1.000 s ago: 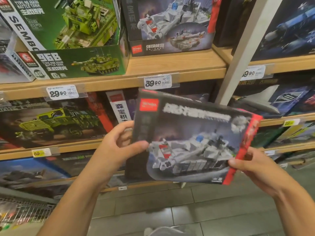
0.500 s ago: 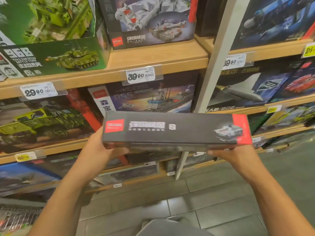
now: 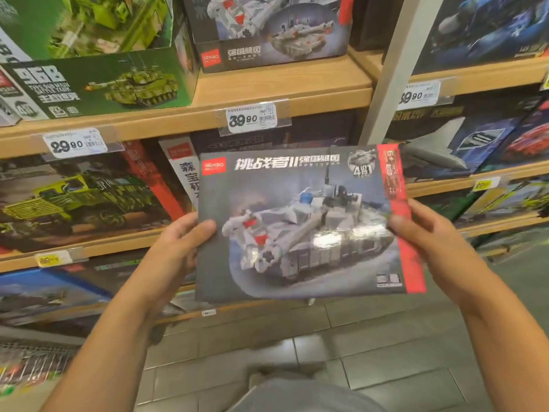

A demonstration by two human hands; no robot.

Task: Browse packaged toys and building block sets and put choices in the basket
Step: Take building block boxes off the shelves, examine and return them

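I hold a dark building block box (image 3: 306, 224) with a grey tank picture and a red stripe on its right side, front face toward me, in front of the shelves. My left hand (image 3: 178, 248) grips its left edge, thumb on the front. My right hand (image 3: 424, 230) grips the right edge at the red stripe, thumb on the front. A wire basket (image 3: 26, 367) shows at the lower left corner, partly cut off.
Wooden shelves (image 3: 267, 93) carry more sets: a green tank box (image 3: 98, 81), a grey tank box (image 3: 267, 31), a yellow-green truck box (image 3: 74, 197), a jet box (image 3: 454, 144). A white upright post (image 3: 395, 69) divides the shelving. Price tags read 39.90 (image 3: 252, 117) and 29.90 (image 3: 74, 142). Grey floor tiles lie below.
The box was tipped flat with its narrow side facing me half a second ago; now its front face is turned back up toward me. Both hands kept hold of its edges.
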